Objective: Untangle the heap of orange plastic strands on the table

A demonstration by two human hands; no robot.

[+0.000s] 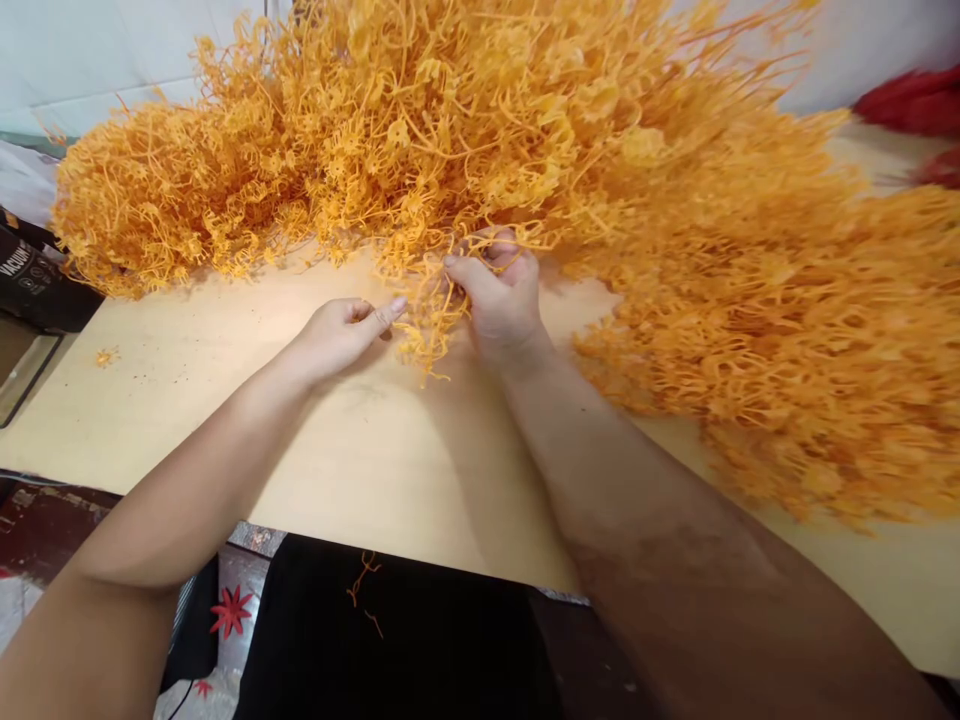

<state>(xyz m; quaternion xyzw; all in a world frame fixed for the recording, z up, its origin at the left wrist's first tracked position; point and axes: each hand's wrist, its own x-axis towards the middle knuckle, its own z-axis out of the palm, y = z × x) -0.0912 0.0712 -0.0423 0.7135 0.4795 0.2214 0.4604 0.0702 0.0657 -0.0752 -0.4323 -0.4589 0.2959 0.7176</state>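
A large heap of stringy orange plastic flower pieces (450, 120) spreads across the far side of the table. My right hand (502, 290) is closed round a small tangled bunch of orange strands (431, 335), which hangs from its fingertips towards the tabletop. Just left of that bunch, my left hand (352, 330) has its thumb and fingers pinched together at the strands' edge. Whatever sits between the left fingertips is too small to make out.
The heap continues down the right side as another orange pile (810, 370). One loose orange piece (106, 357) lies at the left of the pale wooden table (322, 470). A black box (37, 270) stands at the left edge; red material (911, 103) is at the far right.
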